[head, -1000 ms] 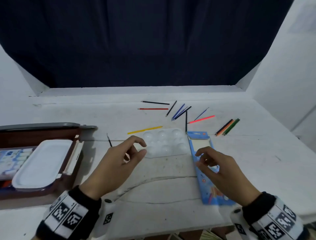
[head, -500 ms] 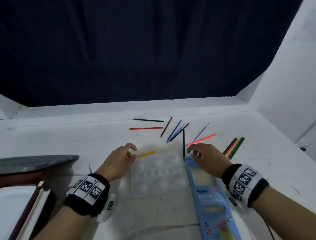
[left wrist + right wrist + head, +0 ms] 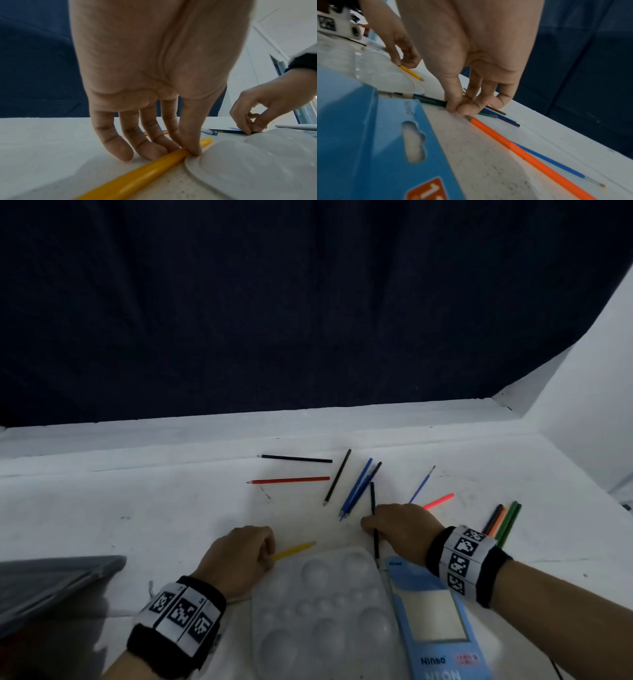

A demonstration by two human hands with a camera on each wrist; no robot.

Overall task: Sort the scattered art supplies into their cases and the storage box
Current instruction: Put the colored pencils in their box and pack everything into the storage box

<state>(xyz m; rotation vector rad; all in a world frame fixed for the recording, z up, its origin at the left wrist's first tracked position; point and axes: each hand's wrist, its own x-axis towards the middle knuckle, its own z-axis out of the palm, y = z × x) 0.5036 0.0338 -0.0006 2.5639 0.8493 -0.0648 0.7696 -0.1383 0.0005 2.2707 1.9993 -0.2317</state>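
My left hand (image 3: 269,554) pinches the yellow pencil (image 3: 295,549) between thumb and fingers where it lies on the white table, beside the palette's corner; the pinch shows in the left wrist view on the yellow pencil (image 3: 137,178). My right hand (image 3: 371,525) pinches a dark pencil (image 3: 372,495) just beyond the top of the blue pencil case (image 3: 435,628). In the right wrist view thumb and fingertips (image 3: 453,106) close round the dark pencil (image 3: 429,100), which still lies on the table.
A white paint palette (image 3: 325,611) lies between my hands. Loose black (image 3: 296,458), red (image 3: 289,480) and blue pencils (image 3: 358,491), a blue brush (image 3: 422,484), a neon pencil (image 3: 440,500) and an orange-green bunch (image 3: 503,520) lie beyond. The grey storage-box lid (image 3: 51,580) sits left.
Both hands reached forward from the palette and case. The left closed on the yellow pencil, the right on the dark pencil. The head view tilted up, leaving the box mostly out of frame.
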